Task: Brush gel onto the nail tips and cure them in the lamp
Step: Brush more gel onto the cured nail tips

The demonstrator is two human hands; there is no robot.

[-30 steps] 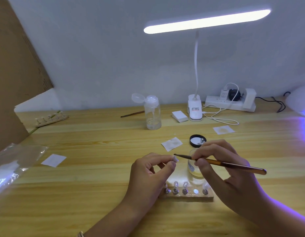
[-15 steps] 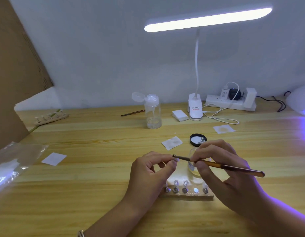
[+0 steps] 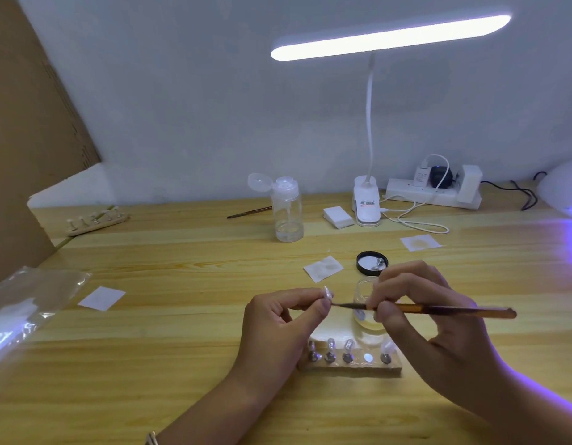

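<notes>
My left hand (image 3: 278, 319) pinches a small clear nail tip (image 3: 327, 293) between thumb and forefinger, above the table. My right hand (image 3: 419, 303) holds a thin amber-handled brush (image 3: 445, 309) level, its dark bristle end touching the nail tip. Just below the hands lies a wooden holder (image 3: 350, 369) with several nail tips standing on metal pins and one bare pin. A small clear gel jar (image 3: 366, 303) stands behind the brush, partly hidden by my right fingers; its black lid (image 3: 371, 263) lies beyond it. The white curing lamp (image 3: 564, 191) glows purple at the far right edge.
A clear pump bottle (image 3: 288, 213) with its cap flipped open, a white desk lamp (image 3: 368, 207), a power strip (image 3: 434, 194) with cables and a second brush (image 3: 249, 212) stand at the back. Paper wipes (image 3: 323, 268), a plastic bag (image 3: 28, 303) and another wooden holder (image 3: 97, 218) lie around.
The brush tip has slid left along the nail tip, and my right hand has levelled the handle. My left hand has stayed in place.
</notes>
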